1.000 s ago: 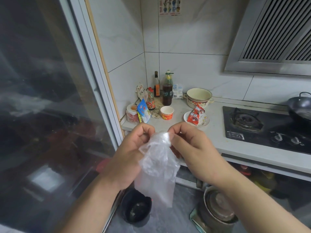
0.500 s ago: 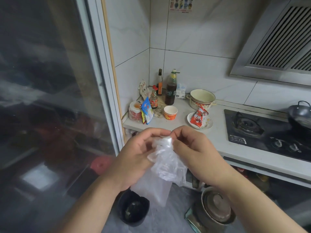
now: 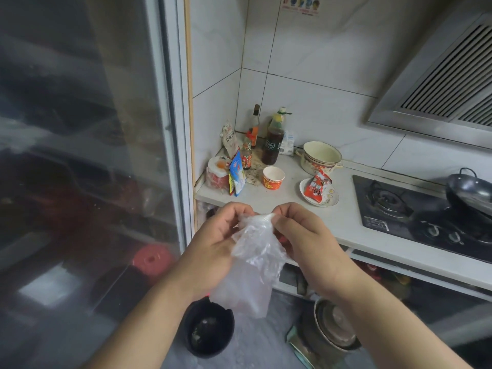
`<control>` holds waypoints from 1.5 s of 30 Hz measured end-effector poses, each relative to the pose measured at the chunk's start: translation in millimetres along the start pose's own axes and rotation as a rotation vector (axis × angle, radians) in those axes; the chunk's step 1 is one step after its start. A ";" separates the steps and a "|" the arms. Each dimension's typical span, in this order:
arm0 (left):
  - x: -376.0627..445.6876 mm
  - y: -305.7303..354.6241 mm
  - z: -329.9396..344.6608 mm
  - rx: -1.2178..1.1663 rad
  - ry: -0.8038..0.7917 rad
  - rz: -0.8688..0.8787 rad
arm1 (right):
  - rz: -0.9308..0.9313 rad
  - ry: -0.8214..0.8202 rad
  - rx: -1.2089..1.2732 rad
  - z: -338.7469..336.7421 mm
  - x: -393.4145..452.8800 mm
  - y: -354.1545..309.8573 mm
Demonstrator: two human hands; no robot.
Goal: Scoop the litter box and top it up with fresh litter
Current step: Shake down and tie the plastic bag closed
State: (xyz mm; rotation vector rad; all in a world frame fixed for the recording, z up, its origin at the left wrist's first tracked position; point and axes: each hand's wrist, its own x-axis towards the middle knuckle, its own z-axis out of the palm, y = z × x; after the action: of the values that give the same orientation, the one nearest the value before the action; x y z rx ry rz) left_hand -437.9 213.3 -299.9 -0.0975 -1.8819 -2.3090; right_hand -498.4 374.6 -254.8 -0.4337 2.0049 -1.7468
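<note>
At my twelve o'clock I see a white counter (image 3: 279,201) carrying a paper cup (image 3: 273,177), a cream pot (image 3: 321,157) and a dark sauce bottle (image 3: 272,141). At two o'clock sits a black stove (image 3: 415,214) bearing a wok (image 3: 470,191). A black bucket (image 3: 209,328) stands at six.

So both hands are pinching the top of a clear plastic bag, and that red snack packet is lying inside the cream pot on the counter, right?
Not quite. The head view shows the red snack packet lying on the small plate in front of the cream pot, not inside it. The rest holds: the left hand and right hand both pinch the top of the clear plastic bag.
</note>
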 end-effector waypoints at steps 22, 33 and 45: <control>-0.9 -15.3 -71.2 -0.298 -0.016 -0.109 | -0.033 0.038 0.114 48.9 24.8 20.6; 2.7 -40.1 -65.3 0.544 0.132 -0.034 | 0.090 0.045 0.187 40.3 48.6 45.2; 51.6 -79.1 -52.3 0.637 0.117 -0.104 | -0.471 -0.137 -0.781 -32.4 105.4 76.0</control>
State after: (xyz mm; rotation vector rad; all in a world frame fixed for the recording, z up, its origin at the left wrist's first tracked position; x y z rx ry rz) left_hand -499.2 173.3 -379.3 0.2117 -2.4912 -1.6129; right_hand -601.1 359.9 -339.5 -1.3172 2.5603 -1.0175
